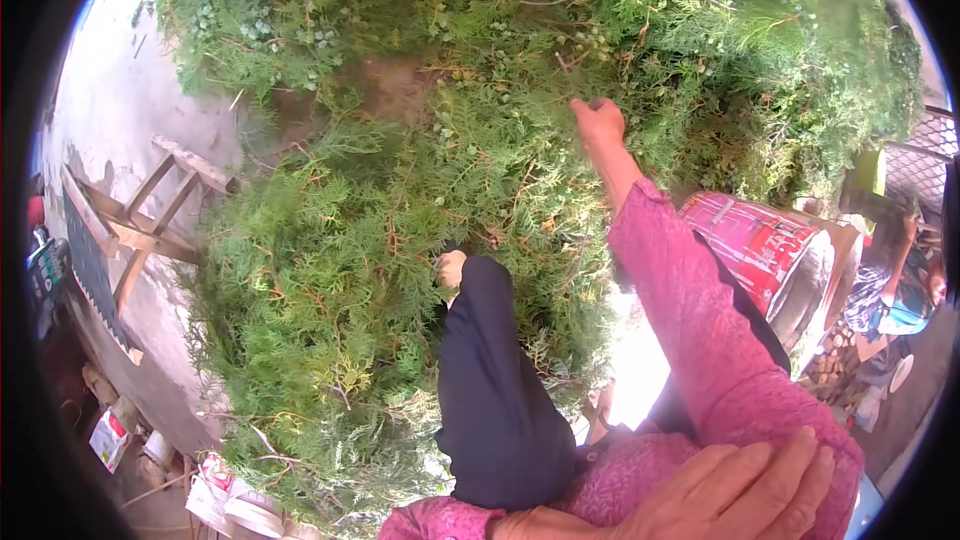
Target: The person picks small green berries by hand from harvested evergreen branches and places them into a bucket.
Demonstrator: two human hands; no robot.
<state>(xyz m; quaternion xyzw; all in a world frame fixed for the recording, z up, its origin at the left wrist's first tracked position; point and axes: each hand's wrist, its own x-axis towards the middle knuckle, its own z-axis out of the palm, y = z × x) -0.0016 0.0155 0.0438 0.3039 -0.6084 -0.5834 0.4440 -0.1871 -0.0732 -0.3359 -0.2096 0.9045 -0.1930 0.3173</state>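
A large heap of green conifer branches, some bearing small pale cones, fills the middle of the view. My right hand reaches out over it at the end of a pink sleeve. Its fingers are closed among the upper foliage, and what lies in them is hidden by the greenery. My left hand rests across my body, close to my right upper arm, with its fingers lying flat and nothing in them. One leg in dark trousers reaches into the branches, the foot partly covered.
A printed red bucket lies on its side at the right. On the left, a wooden frame and a saw with a toothed blade are near a pale wall. White tubs sit at lower left. Another person's arm shows at far right.
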